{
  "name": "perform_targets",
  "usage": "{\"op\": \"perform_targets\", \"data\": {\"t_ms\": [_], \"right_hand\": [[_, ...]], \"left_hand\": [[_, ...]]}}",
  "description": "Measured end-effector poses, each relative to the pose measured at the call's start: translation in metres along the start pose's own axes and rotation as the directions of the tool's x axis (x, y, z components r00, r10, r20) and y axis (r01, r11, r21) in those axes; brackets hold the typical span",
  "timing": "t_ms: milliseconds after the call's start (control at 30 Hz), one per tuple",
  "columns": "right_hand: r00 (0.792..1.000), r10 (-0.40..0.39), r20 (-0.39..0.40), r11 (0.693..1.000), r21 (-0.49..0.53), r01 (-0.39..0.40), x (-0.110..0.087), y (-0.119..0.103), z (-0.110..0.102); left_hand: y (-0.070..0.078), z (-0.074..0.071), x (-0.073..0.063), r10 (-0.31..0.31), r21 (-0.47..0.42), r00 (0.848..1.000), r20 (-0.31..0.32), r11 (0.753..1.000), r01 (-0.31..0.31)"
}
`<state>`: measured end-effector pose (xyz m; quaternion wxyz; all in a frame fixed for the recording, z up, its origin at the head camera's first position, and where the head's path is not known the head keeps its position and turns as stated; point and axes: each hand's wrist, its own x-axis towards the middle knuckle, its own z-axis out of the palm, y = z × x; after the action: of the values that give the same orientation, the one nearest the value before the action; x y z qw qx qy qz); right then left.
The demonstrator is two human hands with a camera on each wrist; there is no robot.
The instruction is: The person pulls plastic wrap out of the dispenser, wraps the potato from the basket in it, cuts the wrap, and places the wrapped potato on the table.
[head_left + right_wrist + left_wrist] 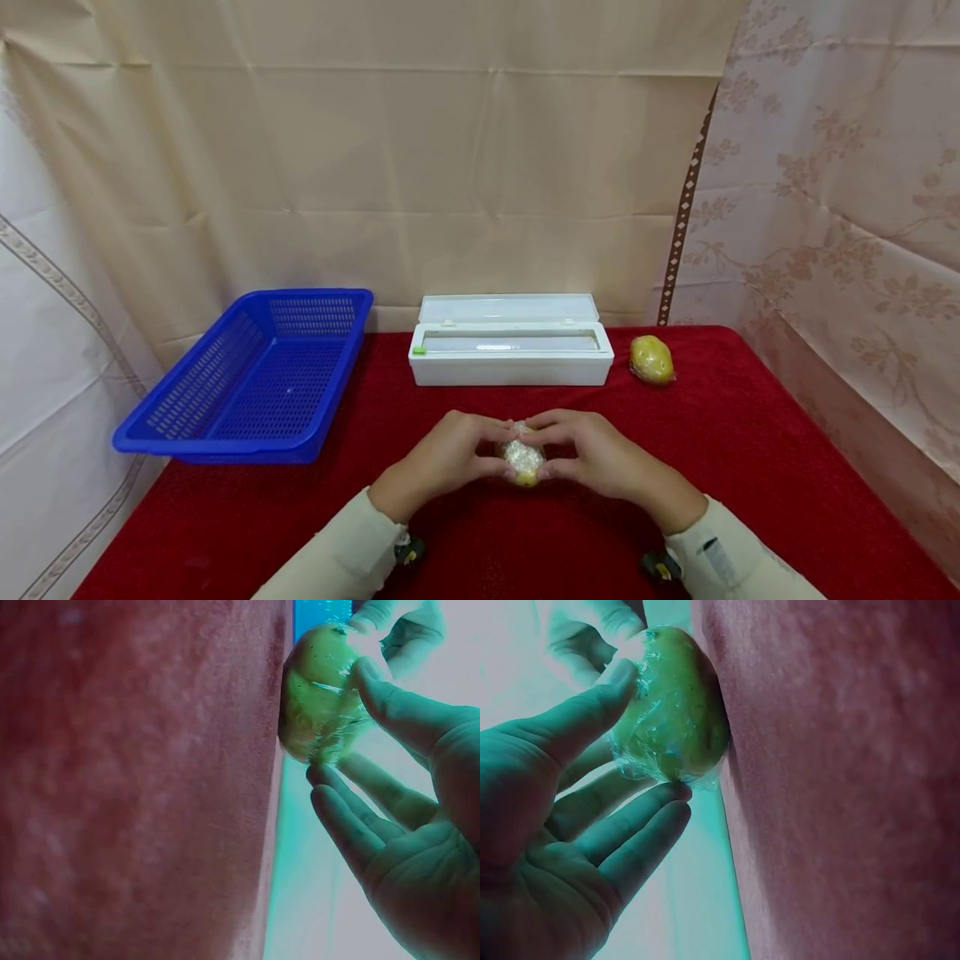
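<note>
A yellow potato [527,478] with cling film bunched over its top lies on the red cloth in front of me. My left hand [453,454] holds it from the left, thumb near and fingers beyond. From the right, my right hand [600,454] grips it the same way. In the left wrist view the potato [679,705] rests against the cloth, its film crinkled and loose along the edge. The right wrist view shows the potato [319,690] with the thumb on the film and fingertips at its side.
Behind the hands stands a white cling film dispenser [512,370], lid raised, with a green slider [419,351]. A second film-wrapped potato [651,360] sits to its right. At the left is a blue plastic basket [330,408]. Curtains hang behind the red-covered table [765,433].
</note>
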<state>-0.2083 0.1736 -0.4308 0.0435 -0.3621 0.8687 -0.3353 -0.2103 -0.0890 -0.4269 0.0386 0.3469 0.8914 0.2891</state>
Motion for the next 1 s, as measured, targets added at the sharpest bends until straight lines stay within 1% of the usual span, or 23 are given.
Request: {"op": "perform_targets", "data": {"t_ms": [67,167,267,300,433,533,633,767,1000], "right_hand": [[1.000,0.017,-0.011,1.000,-0.003,-0.017,0.0006,0.0001,-0.0001],[1.000,0.022,-0.010,1.000,-0.011,-0.022,-0.0009,-0.0002,-0.0011],[0.999,0.034,0.007,0.999,0.027,-0.034,-0.0021,0.0009,-0.0015],[0.999,0.049,0.013,0.998,0.049,-0.049,-0.0021,0.0016,-0.0014],[0.996,0.094,0.001,0.991,0.097,-0.093,-0.0008,0.0047,0.0007],[0.994,0.108,-0.013,0.985,0.133,-0.106,-0.0004,0.0043,0.0020],[0.992,0.121,-0.019,0.980,0.159,-0.117,-0.0006,0.0015,0.0029],[0.992,0.122,-0.033,0.985,0.125,-0.117,-0.0011,-0.0015,0.0037],[0.994,0.067,-0.083,0.998,0.027,-0.065,-0.0012,-0.0030,0.0045]], "left_hand": [[0.0012,0.0001,0.0003,0.001,0.019,1.000,0.006,1.000,-0.001],[0.0034,-0.0008,0.0001,0.001,0.048,1.000,0.021,0.999,-0.002],[0.0047,-0.0020,-0.0005,-0.003,0.064,1.000,0.027,0.998,0.001],[0.0051,-0.0023,-0.0005,-0.005,0.065,1.000,0.027,0.998,0.003],[0.0060,-0.0021,-0.0012,-0.021,0.038,0.999,0.028,0.999,0.020],[0.0055,-0.0005,-0.0015,-0.024,0.008,0.999,0.030,1.000,0.024],[0.0056,0.0009,-0.0015,-0.016,0.014,0.999,0.030,1.000,0.015],[0.0071,0.0022,-0.0015,-0.012,0.055,0.999,0.034,0.998,0.010],[0.0087,0.0017,-0.0014,0.000,0.101,1.000,0.028,0.995,-0.003]]}}
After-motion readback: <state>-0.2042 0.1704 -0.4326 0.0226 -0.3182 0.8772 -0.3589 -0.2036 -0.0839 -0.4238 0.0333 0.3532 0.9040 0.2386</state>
